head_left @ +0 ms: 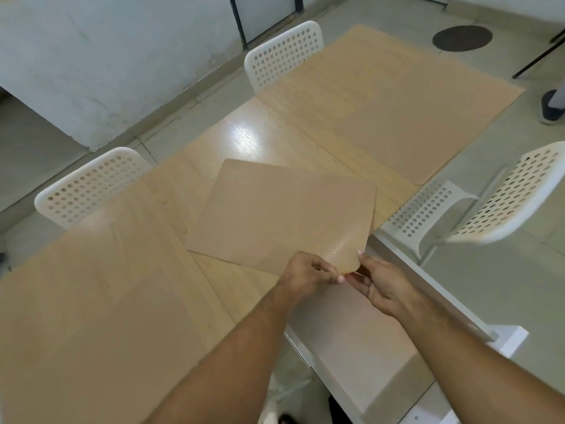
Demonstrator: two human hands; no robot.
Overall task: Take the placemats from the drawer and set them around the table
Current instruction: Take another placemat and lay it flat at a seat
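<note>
A tan placemat (pixel 275 212) lies askew over the middle of the light wooden table (pixel 244 130). Its near corner is lifted and curled. My left hand (pixel 308 273) and my right hand (pixel 379 283) both pinch that corner, fingertips almost touching; a thin second layer seems to show between them. A large tan placemat (pixel 397 108) lies flat at the far right end. Two more lie flat on the table's left side: one (pixel 91 316) nearest me, another (pixel 146 206) beyond it. Below my right arm an open white drawer (pixel 428 280) holds another tan placemat (pixel 351 332).
Two white perforated chairs (pixel 88 185) (pixel 284 53) stand along the table's left side. A third white chair (pixel 489 206) stands at the right, near the drawer. A person's shoe (pixel 550 108) shows at the far right edge. A dark round mat (pixel 461 38) lies on the floor.
</note>
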